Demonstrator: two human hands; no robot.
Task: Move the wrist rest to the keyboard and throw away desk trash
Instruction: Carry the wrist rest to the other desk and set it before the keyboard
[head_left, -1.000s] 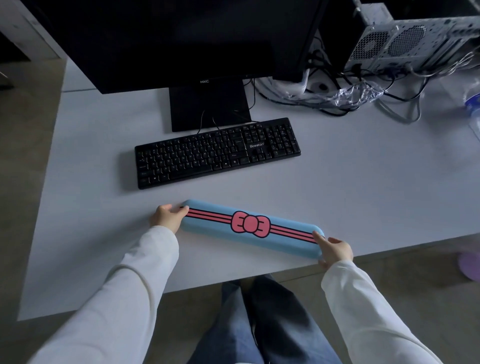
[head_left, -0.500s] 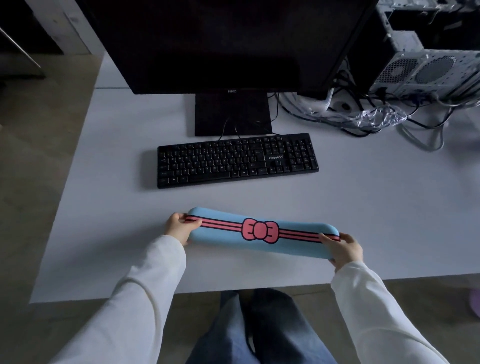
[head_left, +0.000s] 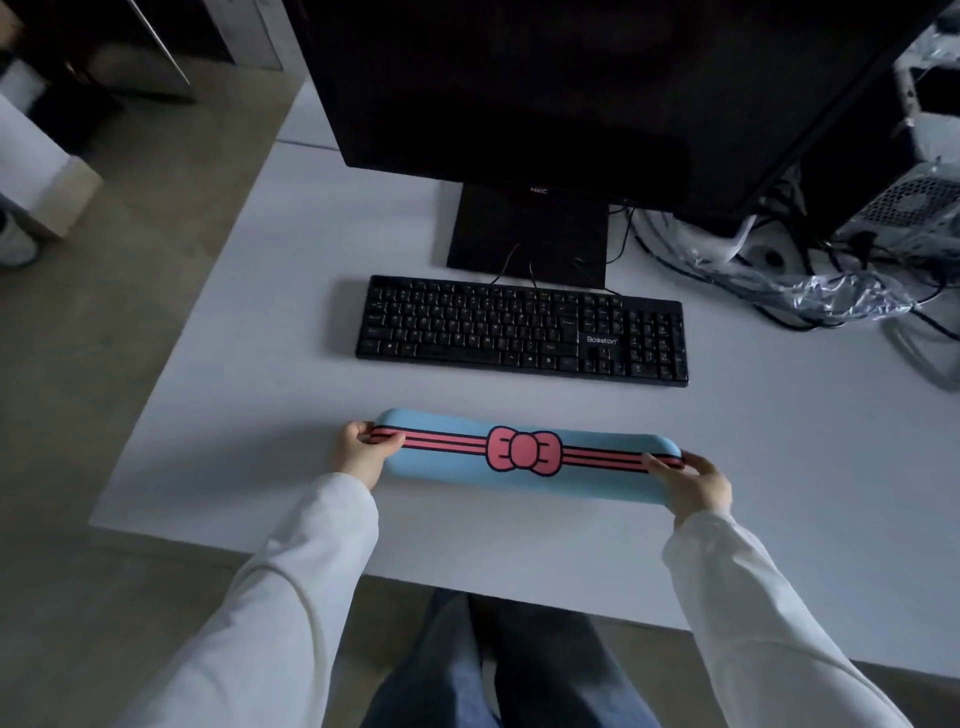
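At 6 o'clock, nearest the camera, a pair of blue-jeaned legs (head_left: 519, 670) shows below the tabletop's near edge. Two white sleeves run up from the bottom corners, the left sleeve (head_left: 270, 597) toward 11 o'clock, the right sleeve (head_left: 753, 613) toward 1 o'clock.

The left hand (head_left: 361, 449) closes its grip on the left end of the rest (head_left: 457, 467), thumb lying on top across the stripes, fingers curled under. The right hand (head_left: 693, 483) does the same at the right end, thumb on top. The rest is a long blue pad with pink stripes and a pink bow (head_left: 523, 451) at its middle. It lies crosswise over the white tabletop (head_left: 260, 364), near the front edge; whether it touches the surface or hangs just above it cannot be told.

Toward 12 o'clock from the rest, apart from it by a bare strip, a black keyboard (head_left: 519, 330) lies roughly parallel to it. Just behind the keyboard stands the monitor's stand (head_left: 527, 234), with the dark monitor (head_left: 571, 78) above.

At 2 o'clock, well apart from the rest, crumpled clear plastic (head_left: 841, 296) lies among a tangle of cables (head_left: 696, 254). Beyond these, at the right edge, sits an open computer case (head_left: 914, 208).

At 9 to 11 o'clock, off the tabletop, the floor (head_left: 130, 260) is bare grey-brown.
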